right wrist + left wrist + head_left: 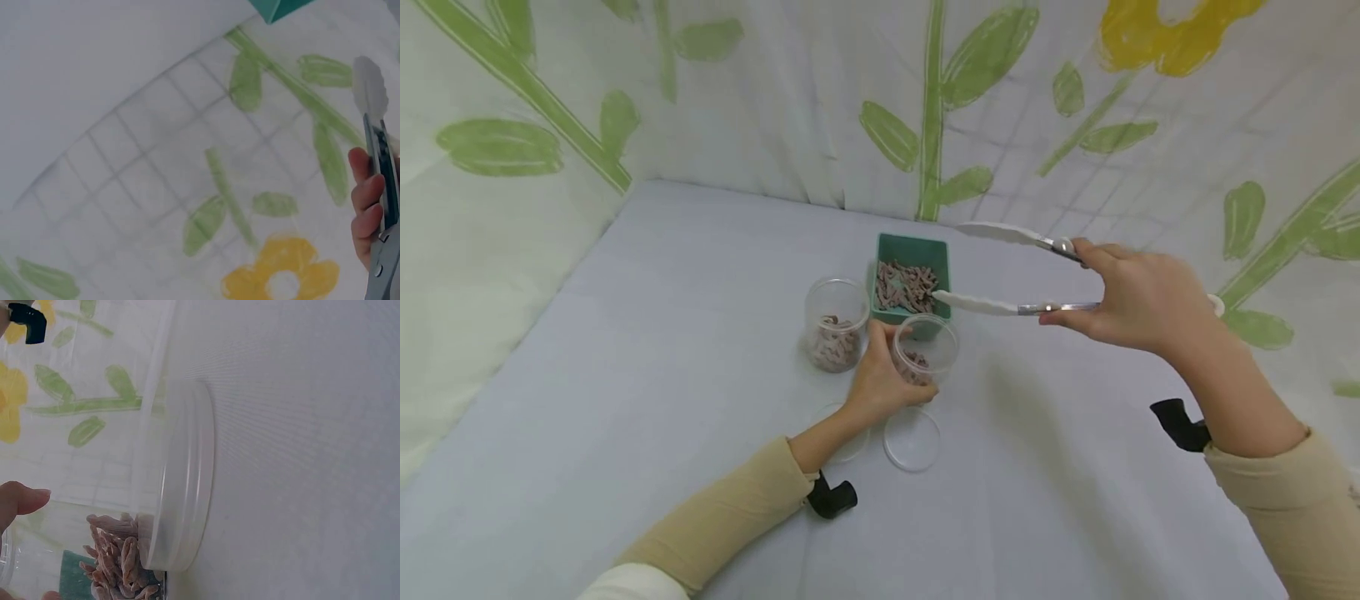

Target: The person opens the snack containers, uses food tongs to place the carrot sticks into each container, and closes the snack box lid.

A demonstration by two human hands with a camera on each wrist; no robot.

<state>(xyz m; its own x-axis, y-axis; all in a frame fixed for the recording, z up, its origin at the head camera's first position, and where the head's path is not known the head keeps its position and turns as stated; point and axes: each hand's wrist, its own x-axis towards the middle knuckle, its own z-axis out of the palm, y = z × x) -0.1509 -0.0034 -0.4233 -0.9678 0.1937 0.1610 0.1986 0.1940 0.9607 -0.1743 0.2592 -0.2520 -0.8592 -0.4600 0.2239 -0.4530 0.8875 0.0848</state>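
Note:
In the head view my right hand (1142, 300) grips metal tongs (985, 304) with white tips, spread wide. One tip overlaps the near right rim of a green box (912, 317), which contains small brownish twisted pieces (898, 287). My left hand (883, 375) curls round a clear round jar (943, 354) just in front of the box, with some of the same pieces low inside. Left of it stands a second clear jar (835, 312), partly filled with these pieces. The right wrist view shows my fingers (369, 212) wrapped about the tongs' metal arm.
Two clear round lids lie on the pale tablecloth (662, 350) near my left wrist; the right lid (912, 440) shows whole, the other lid (850, 446) is partly behind the forearm. A white curtain (775, 108) with painted leaves hangs behind the table.

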